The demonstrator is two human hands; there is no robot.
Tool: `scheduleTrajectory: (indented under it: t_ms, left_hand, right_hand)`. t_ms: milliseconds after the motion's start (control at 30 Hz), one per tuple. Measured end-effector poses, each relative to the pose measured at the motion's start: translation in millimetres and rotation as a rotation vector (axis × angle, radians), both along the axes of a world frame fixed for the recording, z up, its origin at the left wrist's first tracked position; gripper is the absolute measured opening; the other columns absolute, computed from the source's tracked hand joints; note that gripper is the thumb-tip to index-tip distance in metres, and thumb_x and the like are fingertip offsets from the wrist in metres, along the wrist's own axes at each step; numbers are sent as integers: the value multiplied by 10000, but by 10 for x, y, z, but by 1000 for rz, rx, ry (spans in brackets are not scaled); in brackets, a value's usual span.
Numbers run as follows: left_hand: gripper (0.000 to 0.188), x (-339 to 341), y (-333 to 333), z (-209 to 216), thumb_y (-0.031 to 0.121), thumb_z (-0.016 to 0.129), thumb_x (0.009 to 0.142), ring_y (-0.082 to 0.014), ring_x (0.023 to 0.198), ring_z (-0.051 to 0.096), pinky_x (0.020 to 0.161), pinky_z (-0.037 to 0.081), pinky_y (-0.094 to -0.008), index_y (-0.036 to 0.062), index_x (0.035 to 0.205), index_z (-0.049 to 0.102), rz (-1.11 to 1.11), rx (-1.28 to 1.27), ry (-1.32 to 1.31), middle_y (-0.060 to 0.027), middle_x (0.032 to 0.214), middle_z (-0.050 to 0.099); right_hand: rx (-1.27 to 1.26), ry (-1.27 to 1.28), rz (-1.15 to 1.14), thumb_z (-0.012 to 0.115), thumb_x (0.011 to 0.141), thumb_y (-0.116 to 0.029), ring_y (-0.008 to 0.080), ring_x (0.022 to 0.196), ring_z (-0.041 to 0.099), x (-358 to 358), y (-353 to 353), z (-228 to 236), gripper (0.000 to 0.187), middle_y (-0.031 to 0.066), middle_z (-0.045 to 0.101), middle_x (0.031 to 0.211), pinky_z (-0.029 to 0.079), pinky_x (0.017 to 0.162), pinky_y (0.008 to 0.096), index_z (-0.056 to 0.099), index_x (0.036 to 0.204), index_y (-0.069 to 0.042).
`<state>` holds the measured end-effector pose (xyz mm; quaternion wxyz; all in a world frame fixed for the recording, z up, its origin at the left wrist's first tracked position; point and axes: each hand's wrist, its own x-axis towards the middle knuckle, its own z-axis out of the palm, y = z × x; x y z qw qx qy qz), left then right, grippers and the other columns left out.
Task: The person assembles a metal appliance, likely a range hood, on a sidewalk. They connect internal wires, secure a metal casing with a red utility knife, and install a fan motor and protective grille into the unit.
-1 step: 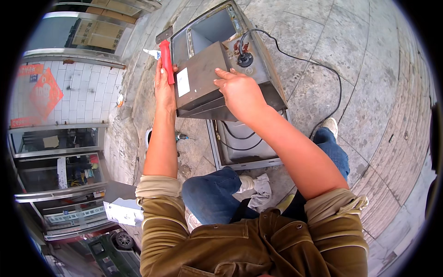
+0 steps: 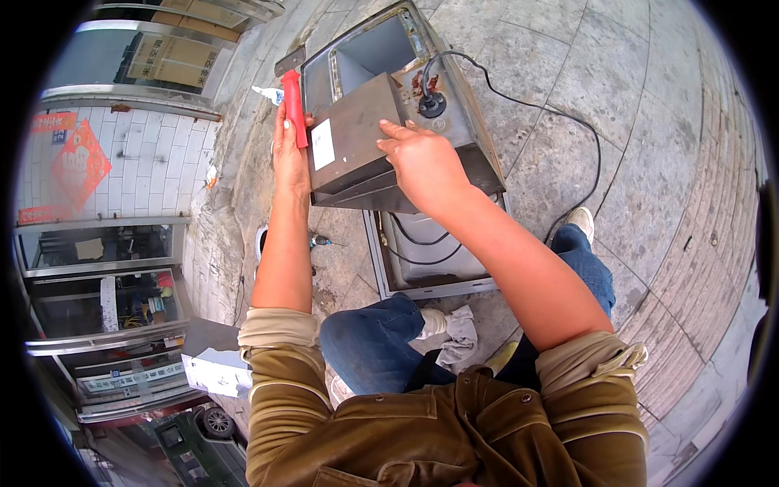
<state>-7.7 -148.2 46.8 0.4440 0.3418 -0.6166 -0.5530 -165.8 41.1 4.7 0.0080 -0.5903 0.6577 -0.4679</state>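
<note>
The left hand (image 2: 290,158) grips a red bar (image 2: 294,105) beside a metal box (image 2: 353,130) at a steel housing's (image 2: 456,122) near end; the right hand's (image 2: 426,162) grip is unclear. The box looks stiff, likely heavy; hold opposite sides.

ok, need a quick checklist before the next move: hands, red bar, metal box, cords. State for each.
1. Red bar in the left hand: ok, held upright along the box's left edge.
2. Right hand on the brown metal box: ok, touching its top.
3. Box free of the metal unit beyond it: cannot tell, the underside is hidden.
4. Black cable clear of both hands: ok, runs off to the right.
5. Cable unplugged: cannot tell, far end not visible.
6. Lower tray free of cords: not ok, a black cord lies in it.
</note>
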Motion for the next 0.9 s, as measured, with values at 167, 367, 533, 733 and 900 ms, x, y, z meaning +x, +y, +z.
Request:
scheduleTrajectory:
  t_ms: [167,367,533,733,900]
  left_hand:
    - [505,71,-22,28,238,458,1022,-193,1039,558,1008,420,-353,64,1473,314,-28,-24,-29,-93,1042,601]
    - [441,82,85,511,231,543,978,-149,882,604,885,479,-301,45,1377,501,22,-373,-485,-84,963,648]
    - [308,-588,928,1273,248,620,911,-169,759,675,704,512,-303,141,1195,671,-74,-890,-1092,-98,882,722]
    - [286,-1100,1108,1295,281,616,859,-346,724,652,685,530,-415,164,1103,706,-190,-1212,-1516,-139,751,683]
    - [284,-1183,934,1227,267,605,854,-344,723,656,698,530,-424,137,1082,712,-232,-1236,-1524,-141,760,689]
  right_hand:
    - [10,10,18,606,712,12,378,1092,616,27,13,47,330,132,602,1278,532,906,376,693,1027,-24]
    - [-38,29,5,623,712,-15,381,1082,621,75,-22,23,284,137,611,1261,542,889,376,689,989,-15]
    - [-9,86,-49,627,712,-25,389,1058,633,34,16,44,198,143,621,1241,551,872,372,678,903,-7]
    - [-35,84,-64,633,705,-26,391,1061,634,97,-28,55,170,146,625,1234,573,811,375,682,865,3]
    - [-30,73,-68,641,699,-21,389,1063,635,106,-31,64,160,150,622,1240,581,781,374,686,849,10]
